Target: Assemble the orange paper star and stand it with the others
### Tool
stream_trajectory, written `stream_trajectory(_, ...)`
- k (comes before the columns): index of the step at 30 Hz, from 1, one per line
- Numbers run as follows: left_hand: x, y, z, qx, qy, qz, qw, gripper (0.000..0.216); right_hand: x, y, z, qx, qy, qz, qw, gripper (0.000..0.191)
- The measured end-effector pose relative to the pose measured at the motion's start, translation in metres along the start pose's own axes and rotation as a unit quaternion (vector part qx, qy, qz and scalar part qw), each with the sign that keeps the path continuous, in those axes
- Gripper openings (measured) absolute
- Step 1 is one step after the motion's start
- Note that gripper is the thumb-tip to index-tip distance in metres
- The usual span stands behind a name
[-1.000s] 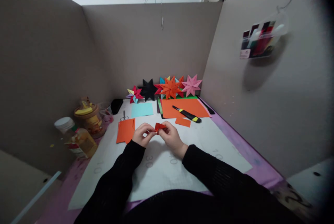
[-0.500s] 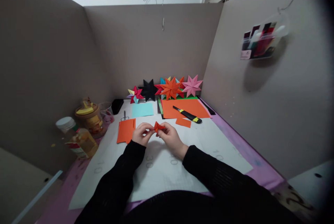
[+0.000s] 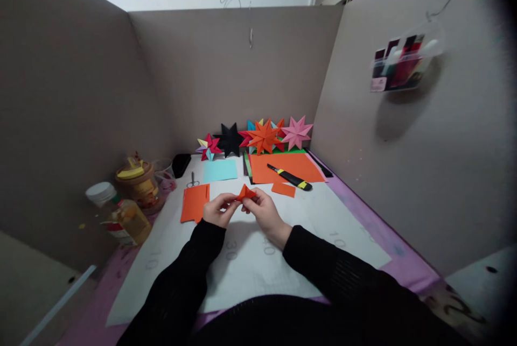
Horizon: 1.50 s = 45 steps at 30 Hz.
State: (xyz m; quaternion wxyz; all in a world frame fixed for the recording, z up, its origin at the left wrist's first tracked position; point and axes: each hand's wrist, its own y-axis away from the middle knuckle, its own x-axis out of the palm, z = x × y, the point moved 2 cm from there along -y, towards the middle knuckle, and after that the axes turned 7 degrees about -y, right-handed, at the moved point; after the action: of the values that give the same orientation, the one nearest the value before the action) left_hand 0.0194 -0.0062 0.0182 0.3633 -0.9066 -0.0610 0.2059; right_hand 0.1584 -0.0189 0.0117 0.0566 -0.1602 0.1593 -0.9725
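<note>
A small folded orange paper piece (image 3: 245, 193) is held just above the white mat (image 3: 250, 260), pinched from both sides. My left hand (image 3: 218, 210) grips its left end with closed fingertips. My right hand (image 3: 263, 210) pinches its right end, thumb on top. To the left of my left hand lies a stack of orange paper squares (image 3: 194, 202). A smaller orange scrap (image 3: 283, 190) lies flat to the right, beyond my right hand.
Several folded paper stars (image 3: 262, 136) lean against the back cardboard wall. In front of them lie a large orange sheet (image 3: 286, 166) with a black-and-yellow utility knife (image 3: 290, 177), a light blue sheet (image 3: 220, 170) and small scissors (image 3: 193, 179). Jars and bottles (image 3: 123, 203) stand at left.
The orange piece has been folded from a flatter strip into a peaked, pointed shape between my fingertips. Both hands stay in nearly the same place.
</note>
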Motion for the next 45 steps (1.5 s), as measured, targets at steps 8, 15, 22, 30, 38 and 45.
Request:
stream_trajectory(8,0.003,0.000,0.001,-0.013,0.051,0.010,0.999,0.009,-0.001,0.000,0.001,-0.005,-0.011,0.004,1.000,0.014)
stream_trajectory(15,0.007,0.000,0.011,-0.166,0.123,0.012,0.978,0.018,-0.001,0.000,-0.001,0.001,-0.001,0.004,1.000,0.015)
stream_trajectory(22,0.013,0.001,0.015,-0.197,0.161,0.028,0.967,0.022,-0.001,-0.002,-0.003,0.006,-0.007,-0.009,1.000,0.019)
stream_trajectory(30,0.020,0.005,0.013,-0.253,0.221,0.091,0.937,0.028,-0.007,-0.006,-0.008,0.020,-0.028,-0.069,0.997,0.020)
stream_trajectory(38,0.015,0.003,0.011,-0.249,0.160,0.098,0.950,0.026,-0.018,-0.016,-0.013,0.038,-0.042,-0.092,0.994,0.021)
stream_trajectory(45,0.008,-0.002,0.005,-0.218,0.122,0.083,0.965,0.024,-0.012,-0.008,-0.004,0.040,0.061,-0.002,0.997,0.020)
